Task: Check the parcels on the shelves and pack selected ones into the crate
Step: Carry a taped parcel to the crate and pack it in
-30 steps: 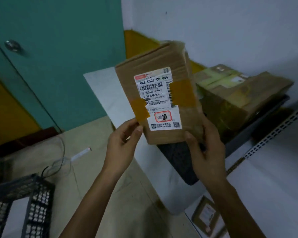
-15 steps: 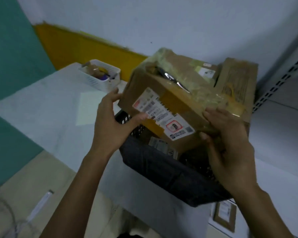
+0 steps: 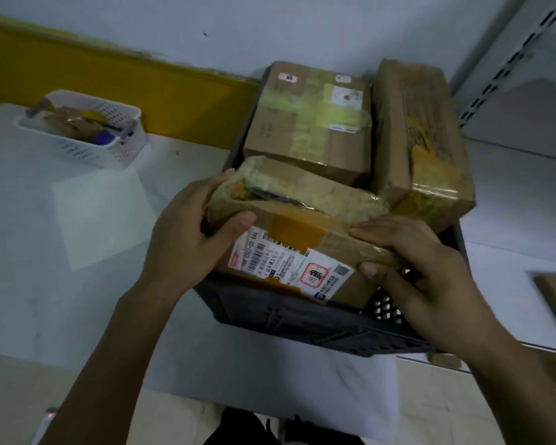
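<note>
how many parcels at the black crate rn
3: a taped parcel back left, a tall parcel back right, and the labelled parcel at the front of the crate, gripped by left hand and right hand. Others may hide underneath.

The parcel (image 3: 302,191) at centre frame is creased, matt brown cardboard bound in glossy, wrinkled tape (image 3: 360,205), with a smooth white paper label (image 3: 289,264) on its front. Below it the crate (image 3: 302,319) is dark matt plastic with perforated walls. At upper left, a white perforated plastic basket (image 3: 77,149) sits on the smooth, matt desk (image 3: 29,220).
</note>
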A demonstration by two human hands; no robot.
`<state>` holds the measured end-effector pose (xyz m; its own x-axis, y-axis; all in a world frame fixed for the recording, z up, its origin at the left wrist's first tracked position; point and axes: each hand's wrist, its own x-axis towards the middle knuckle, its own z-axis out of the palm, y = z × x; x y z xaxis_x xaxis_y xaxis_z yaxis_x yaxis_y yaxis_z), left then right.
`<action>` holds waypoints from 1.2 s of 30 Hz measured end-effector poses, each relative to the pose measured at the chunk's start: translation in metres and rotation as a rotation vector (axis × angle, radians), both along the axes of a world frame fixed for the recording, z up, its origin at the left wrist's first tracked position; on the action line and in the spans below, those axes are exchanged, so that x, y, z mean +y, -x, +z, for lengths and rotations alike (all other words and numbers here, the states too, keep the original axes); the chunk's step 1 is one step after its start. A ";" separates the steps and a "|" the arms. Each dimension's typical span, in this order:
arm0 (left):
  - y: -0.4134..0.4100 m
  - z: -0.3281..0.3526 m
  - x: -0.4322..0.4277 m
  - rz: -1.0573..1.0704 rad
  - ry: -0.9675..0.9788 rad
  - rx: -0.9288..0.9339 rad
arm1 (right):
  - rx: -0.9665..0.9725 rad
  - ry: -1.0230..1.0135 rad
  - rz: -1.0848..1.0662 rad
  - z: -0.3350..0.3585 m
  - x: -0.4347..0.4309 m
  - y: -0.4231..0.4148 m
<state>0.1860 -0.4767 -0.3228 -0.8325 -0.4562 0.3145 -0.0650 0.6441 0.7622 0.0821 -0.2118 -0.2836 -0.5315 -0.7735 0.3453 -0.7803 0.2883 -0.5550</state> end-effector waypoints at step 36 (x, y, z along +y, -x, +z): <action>-0.006 0.009 0.009 -0.221 0.701 -0.146 | 0.068 -0.190 -0.025 -0.038 -0.002 -0.004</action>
<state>0.1923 -0.4679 -0.3139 -0.9369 -0.0069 0.3497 0.0533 0.9853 0.1622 0.0865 -0.2137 -0.3215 -0.5316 -0.8153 0.2295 -0.8053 0.4025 -0.4353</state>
